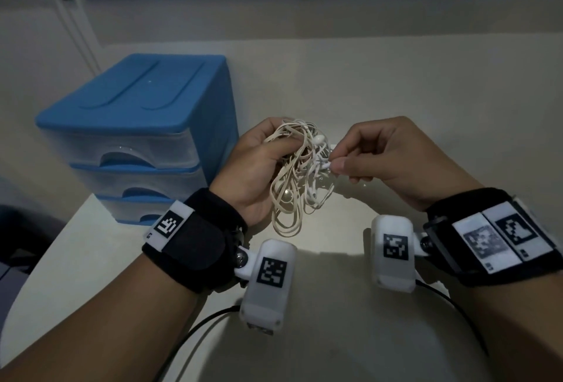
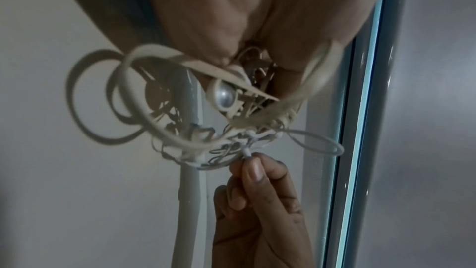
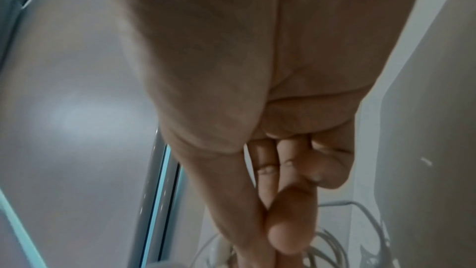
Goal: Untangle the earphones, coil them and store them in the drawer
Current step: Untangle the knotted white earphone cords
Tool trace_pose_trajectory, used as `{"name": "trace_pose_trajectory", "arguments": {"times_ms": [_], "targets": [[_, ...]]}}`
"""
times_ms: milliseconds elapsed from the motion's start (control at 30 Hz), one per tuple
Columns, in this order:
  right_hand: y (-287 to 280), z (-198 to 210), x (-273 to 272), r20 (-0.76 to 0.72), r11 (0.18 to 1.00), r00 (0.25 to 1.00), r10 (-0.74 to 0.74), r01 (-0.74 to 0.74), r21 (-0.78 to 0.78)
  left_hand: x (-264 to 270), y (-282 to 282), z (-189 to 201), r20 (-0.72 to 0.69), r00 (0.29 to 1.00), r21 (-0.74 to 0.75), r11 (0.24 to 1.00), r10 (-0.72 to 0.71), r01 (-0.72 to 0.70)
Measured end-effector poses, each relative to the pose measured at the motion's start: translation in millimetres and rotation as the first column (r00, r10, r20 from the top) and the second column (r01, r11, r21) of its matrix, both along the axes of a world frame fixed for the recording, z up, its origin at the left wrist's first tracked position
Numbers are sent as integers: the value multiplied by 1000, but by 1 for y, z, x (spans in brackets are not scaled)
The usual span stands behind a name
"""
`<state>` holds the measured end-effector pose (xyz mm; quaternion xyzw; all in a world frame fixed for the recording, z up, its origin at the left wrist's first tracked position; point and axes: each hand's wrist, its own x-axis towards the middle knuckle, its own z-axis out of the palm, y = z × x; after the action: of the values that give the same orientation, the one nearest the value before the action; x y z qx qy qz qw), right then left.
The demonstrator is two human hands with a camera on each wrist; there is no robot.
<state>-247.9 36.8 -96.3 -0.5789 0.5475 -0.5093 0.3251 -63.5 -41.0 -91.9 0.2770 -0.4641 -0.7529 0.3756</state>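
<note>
1. Our left hand grips the tangled earphones above the tabletop, anchoring the knot.
2. Our right hand pinches one cable end, probably to draw it free.
3. The blue drawer unit, all drawers closed, stands near the tabletop's left edge.

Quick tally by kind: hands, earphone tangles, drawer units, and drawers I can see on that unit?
hands: 2 (left hand, right hand)
earphone tangle: 1
drawer unit: 1
drawers on it: 3, all closed
Total: 7
</note>
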Motion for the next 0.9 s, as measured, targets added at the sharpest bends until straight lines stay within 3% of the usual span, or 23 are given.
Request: {"name": "trace_pose_trajectory", "arguments": {"times_ms": [300,567,667,900], "targets": [[0,2,2,29,1000,1000,9,-9,3,0,2,2,-51,996,20,997,-67,68],[-2,2,-8,145,956,961,-237,257,-142,1,4,3,101,988,-32,992,-119,123],[-1,2,-7,134,963,969,-207,226,-146,2,7,5,91,974,-25,978,-206,209],[3,7,-4,29,983,993,-113,116,-141,3,5,-1,141,987,-166,981,-82,105]]}}
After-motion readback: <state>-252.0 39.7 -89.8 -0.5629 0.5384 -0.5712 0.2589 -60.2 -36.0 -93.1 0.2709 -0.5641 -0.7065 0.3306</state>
